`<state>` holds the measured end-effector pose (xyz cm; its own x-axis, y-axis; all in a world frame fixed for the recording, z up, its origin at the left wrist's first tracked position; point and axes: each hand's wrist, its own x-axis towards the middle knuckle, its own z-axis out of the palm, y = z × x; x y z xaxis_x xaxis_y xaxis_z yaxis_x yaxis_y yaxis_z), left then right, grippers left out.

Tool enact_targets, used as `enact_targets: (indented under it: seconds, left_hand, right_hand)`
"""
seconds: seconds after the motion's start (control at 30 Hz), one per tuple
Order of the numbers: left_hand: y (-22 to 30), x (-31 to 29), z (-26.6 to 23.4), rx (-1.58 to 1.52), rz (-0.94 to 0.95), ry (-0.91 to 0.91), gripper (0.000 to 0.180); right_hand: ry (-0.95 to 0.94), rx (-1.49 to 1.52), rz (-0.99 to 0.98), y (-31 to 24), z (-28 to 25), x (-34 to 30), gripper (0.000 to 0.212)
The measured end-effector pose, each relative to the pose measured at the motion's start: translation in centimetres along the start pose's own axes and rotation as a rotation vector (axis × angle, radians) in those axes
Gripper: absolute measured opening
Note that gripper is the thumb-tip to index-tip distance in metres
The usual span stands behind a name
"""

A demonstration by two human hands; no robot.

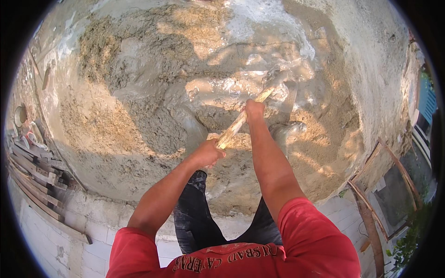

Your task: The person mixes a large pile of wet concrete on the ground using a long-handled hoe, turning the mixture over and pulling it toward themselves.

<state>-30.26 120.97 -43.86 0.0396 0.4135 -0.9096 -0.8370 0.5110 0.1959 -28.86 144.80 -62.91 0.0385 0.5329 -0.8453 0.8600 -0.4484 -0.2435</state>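
A hoe with a pale wooden handle (234, 127) slants from near my body up to the right, into the wet mortar. My left hand (209, 154) is closed round the lower end of the handle. Farther up, my right hand (254, 111) wraps the same handle. A flat, mud-coated blade (290, 96) shows at the far end, partly sunk in the mix. Grey wet mortar (157, 83) spreads in front of me, glossy and soupy round the blade, thicker and lumpy to the left.
Drier sandy mix (99, 125) lies left, with more along the right. Wooden planks (37, 178) are stacked at the far left near a block wall (97, 231). Bent wooden poles (371, 208) and green leaves (405, 252) are at the lower right. My legs stand at the near edge.
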Motion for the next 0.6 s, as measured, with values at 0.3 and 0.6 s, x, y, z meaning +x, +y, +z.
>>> enact_targets:
  seconds: [0.3,0.6]
  left_hand:
    - [3.0,-23.8,-21.7,0.484,-0.139,0.276,0.034]
    - [14.9,-47.9,-25.5,0.922,-0.229,0.706,0.034]
  right_hand:
    - [-0.35,0.537,0.31,1.7,24.6,-26.0,0.011]
    - [-0.614,0.802,0.599,-8.9,28.7,-51.1,0.01]
